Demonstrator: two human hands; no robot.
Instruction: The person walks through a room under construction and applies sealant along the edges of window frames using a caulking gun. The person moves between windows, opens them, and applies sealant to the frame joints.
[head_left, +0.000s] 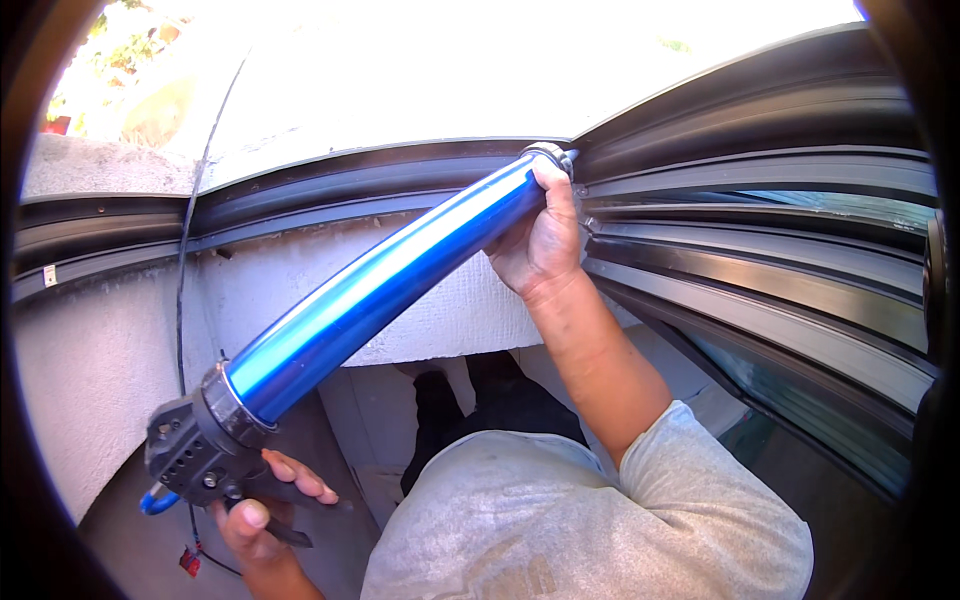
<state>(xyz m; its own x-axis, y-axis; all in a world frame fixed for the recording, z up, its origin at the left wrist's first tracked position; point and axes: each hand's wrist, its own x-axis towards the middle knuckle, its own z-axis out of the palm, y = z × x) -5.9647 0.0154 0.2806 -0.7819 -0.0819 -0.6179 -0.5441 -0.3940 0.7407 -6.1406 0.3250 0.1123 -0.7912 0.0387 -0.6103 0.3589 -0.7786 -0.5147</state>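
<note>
A caulking gun (375,285) with a shiny blue barrel slants across the view, its front end up and to the right. Around the barrel's front end, just below the metal ring cap, my right hand (543,243) is closed, thumb on top. My left hand (258,530) is at the black rear body (195,450), loosely wrapped about the handle and trigger, with its thumb and fingertips showing on either side. Part of that palm is hidden by the handle. A short blue hose (157,502) curls from the gun's back end. Whether sealant is inside cannot be seen.
Dark metal window frames (760,250) with glass stand close on the right, and a frame rail (340,195) runs along the far sill. Below it is a pale wall ledge (450,310). A black cable (182,300) hangs at the left. Bright daylight lies beyond.
</note>
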